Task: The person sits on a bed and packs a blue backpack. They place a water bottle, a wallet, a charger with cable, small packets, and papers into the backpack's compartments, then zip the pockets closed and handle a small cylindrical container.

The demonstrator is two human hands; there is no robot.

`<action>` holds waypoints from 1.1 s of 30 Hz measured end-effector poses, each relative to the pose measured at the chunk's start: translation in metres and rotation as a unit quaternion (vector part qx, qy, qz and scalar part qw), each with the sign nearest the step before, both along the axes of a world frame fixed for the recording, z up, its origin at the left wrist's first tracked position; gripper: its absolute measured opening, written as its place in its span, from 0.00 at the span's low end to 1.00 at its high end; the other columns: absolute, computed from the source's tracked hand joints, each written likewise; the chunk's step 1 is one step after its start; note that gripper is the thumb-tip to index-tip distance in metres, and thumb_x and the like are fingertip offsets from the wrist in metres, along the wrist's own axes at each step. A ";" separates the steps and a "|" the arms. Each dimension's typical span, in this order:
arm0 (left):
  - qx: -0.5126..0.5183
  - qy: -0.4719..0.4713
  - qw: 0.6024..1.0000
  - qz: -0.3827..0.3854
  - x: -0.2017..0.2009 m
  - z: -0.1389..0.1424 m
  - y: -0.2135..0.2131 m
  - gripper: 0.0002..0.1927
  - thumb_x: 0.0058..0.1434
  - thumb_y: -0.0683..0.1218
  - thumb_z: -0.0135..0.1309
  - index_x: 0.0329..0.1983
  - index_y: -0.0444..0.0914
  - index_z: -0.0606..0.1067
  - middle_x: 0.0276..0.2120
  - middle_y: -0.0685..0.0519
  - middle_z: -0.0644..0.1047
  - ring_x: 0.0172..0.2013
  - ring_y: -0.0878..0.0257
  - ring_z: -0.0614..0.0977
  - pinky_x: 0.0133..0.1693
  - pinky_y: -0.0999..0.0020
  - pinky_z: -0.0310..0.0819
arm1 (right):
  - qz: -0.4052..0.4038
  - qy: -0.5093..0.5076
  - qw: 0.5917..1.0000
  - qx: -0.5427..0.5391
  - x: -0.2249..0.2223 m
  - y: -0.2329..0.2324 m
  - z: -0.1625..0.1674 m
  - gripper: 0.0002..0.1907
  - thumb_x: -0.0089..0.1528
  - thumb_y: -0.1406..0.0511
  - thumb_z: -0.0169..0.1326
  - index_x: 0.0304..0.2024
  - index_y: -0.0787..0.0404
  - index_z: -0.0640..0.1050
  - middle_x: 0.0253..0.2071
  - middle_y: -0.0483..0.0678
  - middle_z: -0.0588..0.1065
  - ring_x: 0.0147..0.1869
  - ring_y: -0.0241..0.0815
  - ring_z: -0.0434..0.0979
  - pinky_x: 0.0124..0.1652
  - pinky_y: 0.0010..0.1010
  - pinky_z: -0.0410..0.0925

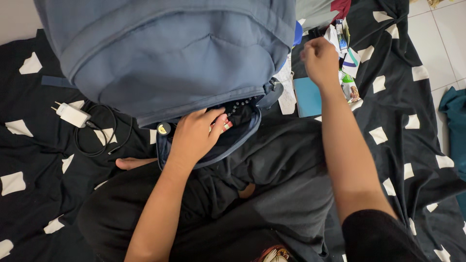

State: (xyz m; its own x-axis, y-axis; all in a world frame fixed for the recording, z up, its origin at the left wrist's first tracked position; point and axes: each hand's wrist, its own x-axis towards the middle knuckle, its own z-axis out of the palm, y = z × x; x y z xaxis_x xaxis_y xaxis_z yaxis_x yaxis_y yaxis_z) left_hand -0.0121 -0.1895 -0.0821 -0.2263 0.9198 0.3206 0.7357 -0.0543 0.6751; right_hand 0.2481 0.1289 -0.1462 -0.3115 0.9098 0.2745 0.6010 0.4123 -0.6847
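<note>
Bare forearms, black sleeve (376, 233), black trousers (272, 170)

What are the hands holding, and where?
The left hand reaches into the blue backpack's open pocket; any hold is hidden. The right hand is closed, seemingly empty.

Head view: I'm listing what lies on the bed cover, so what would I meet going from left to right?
White charger → black cable → left hand in the blue backpack → blue notebook → right hand → small packets.
</note>
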 end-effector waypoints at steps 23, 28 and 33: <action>0.221 -0.001 0.973 -0.073 0.012 0.017 0.012 0.07 0.57 0.36 0.62 0.38 0.37 0.79 0.39 0.55 0.82 0.34 0.61 0.85 0.36 0.69 0.79 | -0.168 -0.298 0.937 0.075 0.035 0.030 -0.061 0.21 0.56 0.63 0.62 0.52 0.58 0.78 0.48 0.51 0.79 0.58 0.58 0.73 0.61 0.63 0.51; 0.251 0.000 0.965 -0.077 0.012 0.026 0.009 0.07 0.56 0.35 0.61 0.37 0.36 0.78 0.39 0.54 0.82 0.35 0.59 0.86 0.37 0.67 0.80 | -0.127 -0.211 0.966 0.078 0.042 0.024 -0.059 0.13 0.66 0.65 0.54 0.52 0.61 0.76 0.47 0.58 0.77 0.51 0.60 0.76 0.49 0.51 0.67; 0.252 -0.042 0.964 -0.070 0.012 0.029 0.006 0.07 0.57 0.35 0.61 0.38 0.37 0.79 0.39 0.54 0.82 0.33 0.59 0.84 0.37 0.67 0.79 | -0.124 0.087 0.988 0.025 0.058 0.003 -0.021 0.15 0.67 0.69 0.41 0.54 0.63 0.72 0.37 0.51 0.75 0.42 0.45 0.77 0.45 0.35 0.70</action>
